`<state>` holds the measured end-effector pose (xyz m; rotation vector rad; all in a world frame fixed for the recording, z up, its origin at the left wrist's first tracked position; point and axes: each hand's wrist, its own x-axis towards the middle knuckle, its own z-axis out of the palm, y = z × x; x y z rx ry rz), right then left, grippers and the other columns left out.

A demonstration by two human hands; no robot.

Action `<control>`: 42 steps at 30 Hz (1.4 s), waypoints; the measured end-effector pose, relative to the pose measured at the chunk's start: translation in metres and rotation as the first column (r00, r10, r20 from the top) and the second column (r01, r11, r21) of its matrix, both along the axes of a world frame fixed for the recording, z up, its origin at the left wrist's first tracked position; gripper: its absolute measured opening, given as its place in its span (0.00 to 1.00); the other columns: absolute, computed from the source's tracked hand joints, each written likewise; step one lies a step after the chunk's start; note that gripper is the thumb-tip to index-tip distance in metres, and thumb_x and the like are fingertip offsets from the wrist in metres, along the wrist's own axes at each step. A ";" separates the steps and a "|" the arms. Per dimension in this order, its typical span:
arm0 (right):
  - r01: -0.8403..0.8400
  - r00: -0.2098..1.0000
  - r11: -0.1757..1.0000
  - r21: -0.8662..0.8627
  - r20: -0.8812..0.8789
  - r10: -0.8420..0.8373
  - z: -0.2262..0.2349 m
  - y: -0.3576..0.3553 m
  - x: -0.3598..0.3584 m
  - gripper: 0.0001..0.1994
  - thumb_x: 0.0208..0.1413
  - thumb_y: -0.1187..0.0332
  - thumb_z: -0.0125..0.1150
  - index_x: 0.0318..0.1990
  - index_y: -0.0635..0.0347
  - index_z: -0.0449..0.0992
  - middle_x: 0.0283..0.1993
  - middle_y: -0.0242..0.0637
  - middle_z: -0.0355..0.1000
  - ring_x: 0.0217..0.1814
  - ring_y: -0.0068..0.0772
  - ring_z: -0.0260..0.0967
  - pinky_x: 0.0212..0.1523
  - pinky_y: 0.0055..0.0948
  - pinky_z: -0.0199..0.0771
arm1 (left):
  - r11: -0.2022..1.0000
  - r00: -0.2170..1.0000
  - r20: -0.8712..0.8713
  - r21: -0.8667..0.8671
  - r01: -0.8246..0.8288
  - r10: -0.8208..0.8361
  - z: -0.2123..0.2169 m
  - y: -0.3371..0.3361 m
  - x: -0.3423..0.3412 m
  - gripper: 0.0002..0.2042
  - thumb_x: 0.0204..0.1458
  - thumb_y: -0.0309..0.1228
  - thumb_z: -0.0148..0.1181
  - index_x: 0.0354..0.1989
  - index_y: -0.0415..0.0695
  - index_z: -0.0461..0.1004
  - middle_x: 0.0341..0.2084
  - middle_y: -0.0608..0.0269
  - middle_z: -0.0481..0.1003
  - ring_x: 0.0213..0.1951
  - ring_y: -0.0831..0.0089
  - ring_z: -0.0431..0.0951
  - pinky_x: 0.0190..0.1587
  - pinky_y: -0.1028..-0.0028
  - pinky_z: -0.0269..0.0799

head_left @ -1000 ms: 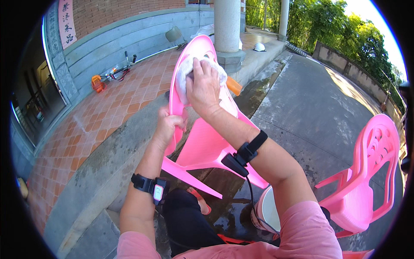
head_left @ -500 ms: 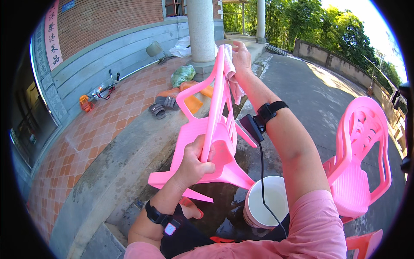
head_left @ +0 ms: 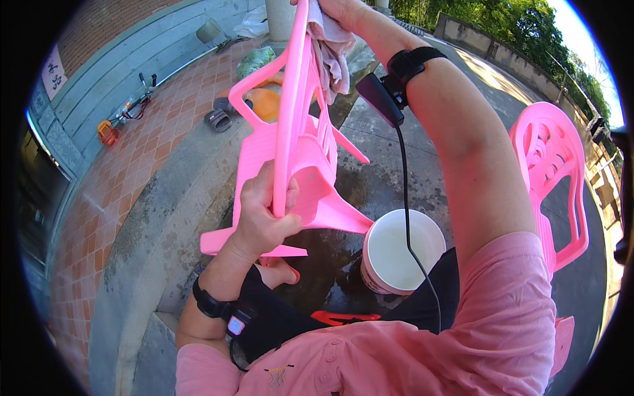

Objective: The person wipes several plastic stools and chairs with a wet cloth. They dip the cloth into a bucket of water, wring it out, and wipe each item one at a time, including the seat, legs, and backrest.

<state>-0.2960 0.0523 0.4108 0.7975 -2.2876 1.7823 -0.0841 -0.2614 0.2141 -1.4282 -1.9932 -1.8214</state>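
A pink plastic chair (head_left: 300, 158) is tilted up in front of me, its back edge pointing upward. My left hand (head_left: 261, 221) grips the chair's back rail low down. My right hand (head_left: 340, 10) is raised at the top edge of the view and presses a pale wet cloth (head_left: 330, 56) against the upper part of the chair. Both wrists wear black bands, and a black cable hangs from the right one.
A white bucket (head_left: 399, 254) with water stands on the wet concrete just below the chair. A second pink chair (head_left: 551, 171) stands to the right. Sandals (head_left: 221, 112), an orange item and a small ride-on toy (head_left: 122, 115) lie on the brick paving to the left.
The chair has turned from facing me to edge-on and come closer. My right hand with the cloth rose toward the top of the chair; my left hand slid to the back rail.
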 end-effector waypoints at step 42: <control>0.563 0.664 0.450 -0.693 0.056 -0.745 -0.084 0.023 0.139 0.14 0.63 0.62 0.49 0.48 0.60 0.77 0.39 0.39 0.78 0.43 0.39 0.77 0.41 0.39 0.75 | 0.679 0.635 -0.499 -0.119 -0.724 0.590 0.133 0.082 -0.131 0.19 0.60 0.43 0.60 0.29 0.37 0.73 0.25 0.39 0.77 0.29 0.44 0.78 0.30 0.52 0.69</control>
